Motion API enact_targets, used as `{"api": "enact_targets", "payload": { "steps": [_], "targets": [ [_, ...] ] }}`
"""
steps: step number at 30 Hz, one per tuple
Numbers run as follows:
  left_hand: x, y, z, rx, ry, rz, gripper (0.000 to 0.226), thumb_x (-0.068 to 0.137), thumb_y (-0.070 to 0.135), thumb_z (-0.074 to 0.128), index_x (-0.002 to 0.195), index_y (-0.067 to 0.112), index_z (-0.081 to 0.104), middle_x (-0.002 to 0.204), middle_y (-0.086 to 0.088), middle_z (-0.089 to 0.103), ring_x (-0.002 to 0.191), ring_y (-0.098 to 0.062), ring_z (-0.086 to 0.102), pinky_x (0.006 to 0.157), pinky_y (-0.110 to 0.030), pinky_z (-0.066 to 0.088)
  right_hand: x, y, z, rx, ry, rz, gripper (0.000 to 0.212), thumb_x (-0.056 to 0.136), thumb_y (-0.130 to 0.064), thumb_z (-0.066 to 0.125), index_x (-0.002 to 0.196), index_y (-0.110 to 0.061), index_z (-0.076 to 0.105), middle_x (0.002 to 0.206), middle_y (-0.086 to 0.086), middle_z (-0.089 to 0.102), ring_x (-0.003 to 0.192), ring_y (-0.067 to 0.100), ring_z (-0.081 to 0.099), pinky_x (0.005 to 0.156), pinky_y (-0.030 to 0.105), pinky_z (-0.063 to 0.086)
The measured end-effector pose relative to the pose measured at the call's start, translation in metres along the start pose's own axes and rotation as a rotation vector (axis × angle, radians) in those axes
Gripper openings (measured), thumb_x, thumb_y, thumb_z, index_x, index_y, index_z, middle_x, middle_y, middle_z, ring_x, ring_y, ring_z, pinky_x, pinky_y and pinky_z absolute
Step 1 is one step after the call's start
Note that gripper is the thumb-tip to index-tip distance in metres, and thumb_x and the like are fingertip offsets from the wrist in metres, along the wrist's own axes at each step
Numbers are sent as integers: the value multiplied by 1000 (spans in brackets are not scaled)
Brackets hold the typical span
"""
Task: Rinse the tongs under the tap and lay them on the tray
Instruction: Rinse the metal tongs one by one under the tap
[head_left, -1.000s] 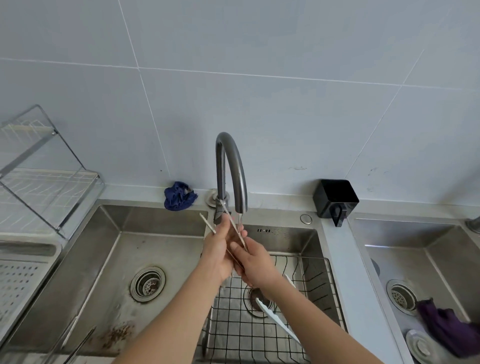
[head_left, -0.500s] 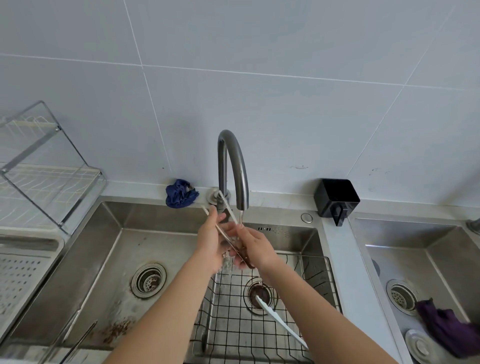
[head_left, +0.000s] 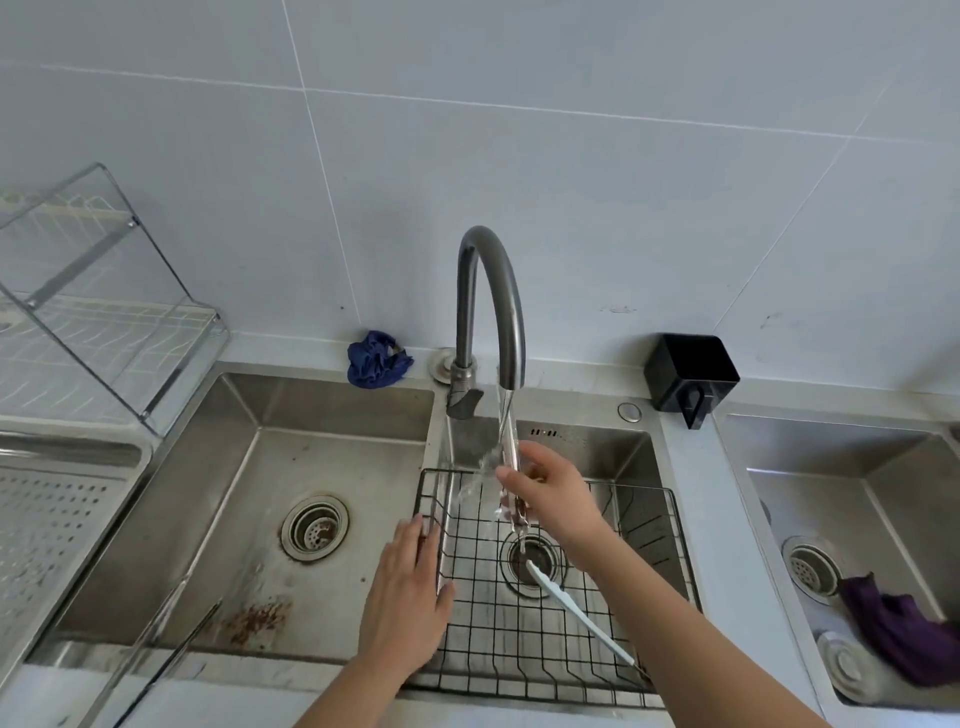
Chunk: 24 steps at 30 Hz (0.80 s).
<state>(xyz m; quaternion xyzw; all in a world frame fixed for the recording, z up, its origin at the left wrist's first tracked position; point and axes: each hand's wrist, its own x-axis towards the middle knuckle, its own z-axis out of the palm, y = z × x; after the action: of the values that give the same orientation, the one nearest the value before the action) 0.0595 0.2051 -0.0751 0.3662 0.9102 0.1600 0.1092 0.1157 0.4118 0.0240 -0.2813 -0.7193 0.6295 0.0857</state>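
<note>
tongs (head_left: 511, 467) sit upright in our right hand (head_left: 550, 488), pinched between fingers and thumb, with their upper part in the stream of water running from the curved grey tap (head_left: 493, 291) just above that hand. water splashes off to the left of the hand. the lower end of the tongs points down past our palm toward the drain below, though blur and spray keep us from telling whether the two arms are pressed together.

our left hand (head_left: 410, 597) is released, fingers flat and spread, holding nothing; it rests low and to the left of the right hand, at the divider between the two basins, its fingertips touching the edge of the black wire rack (head_left: 519, 639) that sits in the basin under the right hand. a white-handled brush (head_left: 576, 618) lies in that rack, below and right of the right hand, beside our forearm.

far left of the left hand, a perforated metal tray (head_left: 47, 519) lies on the surface, with a clear dish rack (head_left: 104, 312) behind it. a blue cloth (head_left: 376, 358) sits up left of the tap base, and a black holder (head_left: 688, 374) up right of the right hand.
</note>
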Motion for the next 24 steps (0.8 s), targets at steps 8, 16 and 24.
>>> {"api": "enact_targets", "payload": {
  "steps": [8, 16, 24],
  "targets": [
    [-21, -2, 13, 92, -12, 55, 81, 84, 37, 75, 152, 8, 41, 164, -20, 23, 152, -35, 20, 121, -35, -6, -62, 63, -11, -554, 165, 125, 74, 80, -58, 76, 144, -39, 46, 94, -13, 61, 82, 4, 62, 61, 22, 44],
    [-20, -5, 15, 116, 3, 53, 71, 86, 29, 68, 150, 8, 45, 165, -17, 22, 153, -33, 19, 122, -35, 1, -82, 118, -15, -815, 164, 295, 68, 93, -59, 61, 150, -28, 40, 136, -6, 60, 124, 16, 56, 91, 32, 51],
    [-18, -8, 23, 142, 41, 60, 70, 83, 30, 70, 146, 7, 50, 164, -18, 27, 152, -34, 24, 119, -46, 32, -89, 139, -13, -975, 234, 300, 57, 95, -56, 57, 141, -25, 45, 133, -7, 58, 126, 17, 53, 96, 32, 47]
  ]
}}
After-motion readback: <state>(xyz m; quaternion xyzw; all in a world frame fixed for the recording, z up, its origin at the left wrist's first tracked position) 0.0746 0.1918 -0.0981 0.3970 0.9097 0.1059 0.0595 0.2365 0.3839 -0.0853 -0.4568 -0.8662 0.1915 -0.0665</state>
